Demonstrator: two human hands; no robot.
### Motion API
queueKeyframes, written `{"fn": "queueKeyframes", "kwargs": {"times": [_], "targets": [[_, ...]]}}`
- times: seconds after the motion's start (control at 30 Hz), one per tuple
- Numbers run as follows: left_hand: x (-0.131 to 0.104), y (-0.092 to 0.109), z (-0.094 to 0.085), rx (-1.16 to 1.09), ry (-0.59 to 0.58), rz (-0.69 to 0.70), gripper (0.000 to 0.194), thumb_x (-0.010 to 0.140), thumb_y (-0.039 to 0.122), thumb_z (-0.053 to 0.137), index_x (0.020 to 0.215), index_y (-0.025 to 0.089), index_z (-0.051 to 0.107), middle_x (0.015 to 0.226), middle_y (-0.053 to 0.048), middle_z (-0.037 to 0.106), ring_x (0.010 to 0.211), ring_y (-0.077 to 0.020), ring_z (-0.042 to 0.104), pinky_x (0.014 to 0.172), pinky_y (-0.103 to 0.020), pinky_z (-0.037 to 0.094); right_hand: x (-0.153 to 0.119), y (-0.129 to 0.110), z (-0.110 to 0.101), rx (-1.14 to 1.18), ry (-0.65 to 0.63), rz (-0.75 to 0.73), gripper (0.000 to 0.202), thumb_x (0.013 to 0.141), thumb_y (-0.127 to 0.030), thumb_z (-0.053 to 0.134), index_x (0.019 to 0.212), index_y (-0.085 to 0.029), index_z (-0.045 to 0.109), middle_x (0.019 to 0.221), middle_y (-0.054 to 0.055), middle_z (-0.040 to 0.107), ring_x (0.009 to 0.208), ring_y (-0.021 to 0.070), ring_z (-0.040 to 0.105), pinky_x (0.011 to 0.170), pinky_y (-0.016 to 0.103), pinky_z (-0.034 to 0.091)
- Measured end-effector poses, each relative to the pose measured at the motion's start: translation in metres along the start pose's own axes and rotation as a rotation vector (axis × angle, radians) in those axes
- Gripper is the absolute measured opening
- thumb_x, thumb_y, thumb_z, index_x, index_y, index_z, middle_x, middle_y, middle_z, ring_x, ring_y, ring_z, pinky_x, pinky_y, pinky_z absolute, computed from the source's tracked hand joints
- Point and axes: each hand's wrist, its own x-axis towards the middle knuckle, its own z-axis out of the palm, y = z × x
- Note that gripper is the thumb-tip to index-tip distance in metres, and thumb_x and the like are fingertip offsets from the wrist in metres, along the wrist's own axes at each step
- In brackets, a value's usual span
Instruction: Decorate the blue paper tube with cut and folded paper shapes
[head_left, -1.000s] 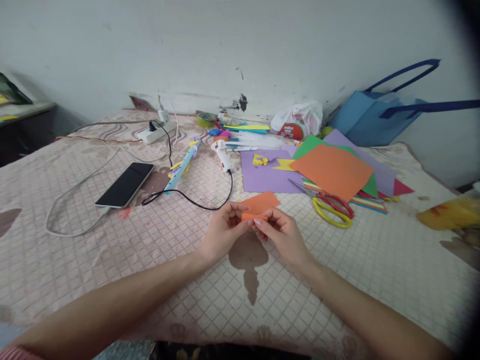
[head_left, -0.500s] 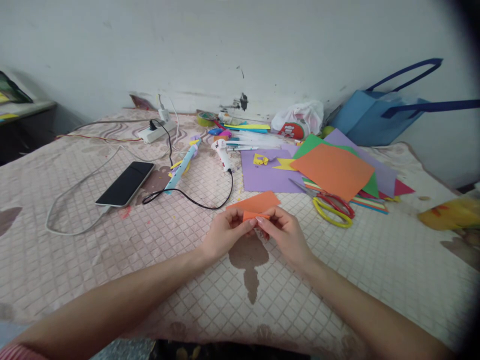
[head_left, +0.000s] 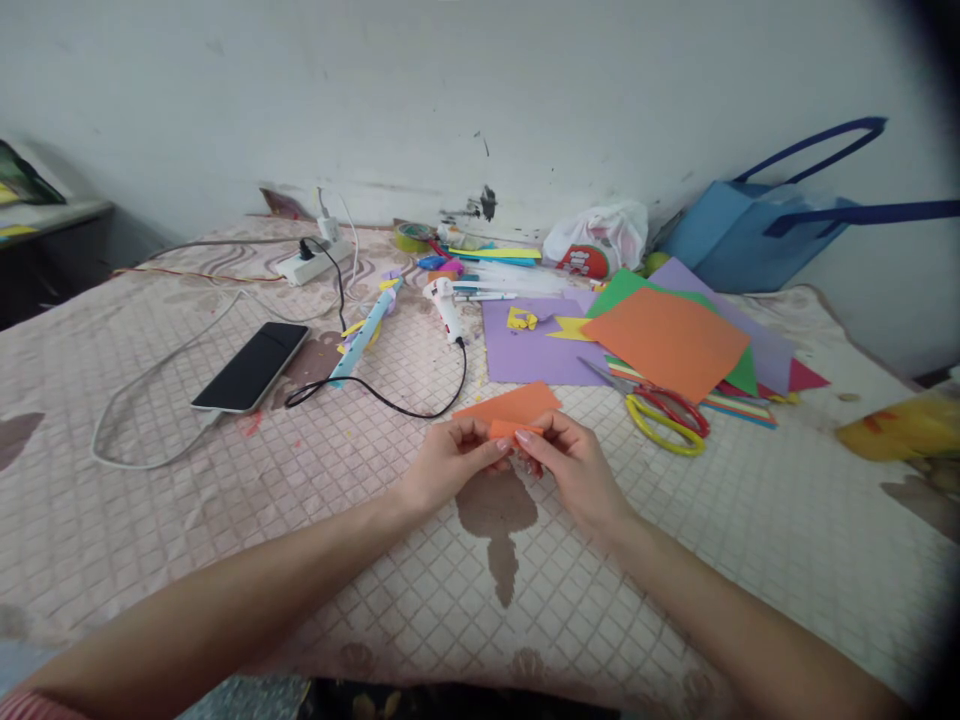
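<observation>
A small folded piece of orange paper [head_left: 511,428] is pinched between both hands above the patterned tablecloth. My left hand [head_left: 452,455] grips its left end with thumb and fingertips, and my right hand [head_left: 574,455] has closed on its right end. Most of the small piece is hidden by the fingers. Just beyond the fingertips lies a larger orange paper strip [head_left: 525,402] on the cloth. To the right of my right hand are scissors [head_left: 666,420] with red and yellow handles, their blades pointing to the back left.
Coloured sheets [head_left: 675,340] are stacked at the right, beside a purple sheet [head_left: 536,350]. A glue gun [head_left: 446,310] trails a black cord behind my hands. At left lie a phone [head_left: 253,367] on its cable and a power strip [head_left: 311,262]. A blue bag [head_left: 735,235] stands back right.
The small orange piece looks narrower between the fingers, and my thumbs have shifted slightly. Both hands keep hold of it in almost the same place.
</observation>
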Motion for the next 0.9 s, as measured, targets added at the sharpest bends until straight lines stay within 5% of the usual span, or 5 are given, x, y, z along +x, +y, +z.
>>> {"fn": "queueKeyframes", "kwargs": {"times": [0.9], "targets": [[0.0023, 0.0023, -0.0057, 0.163, -0.013, 0.016, 0.024, 0.077, 0.036, 0.067, 0.074, 0.013, 0.063, 0.065, -0.003, 0.065, 0.060, -0.0112, 0.060, 0.058, -0.022, 0.045, -0.0009, 0.0045, -0.0045, -0.027, -0.151, 0.053, 0.024, 0.083, -0.035, 0.061, 0.068, -0.020, 0.050, 0.058, -0.004, 0.054, 0.049, 0.0086, 0.045, 0.048, 0.024, 0.037]]}}
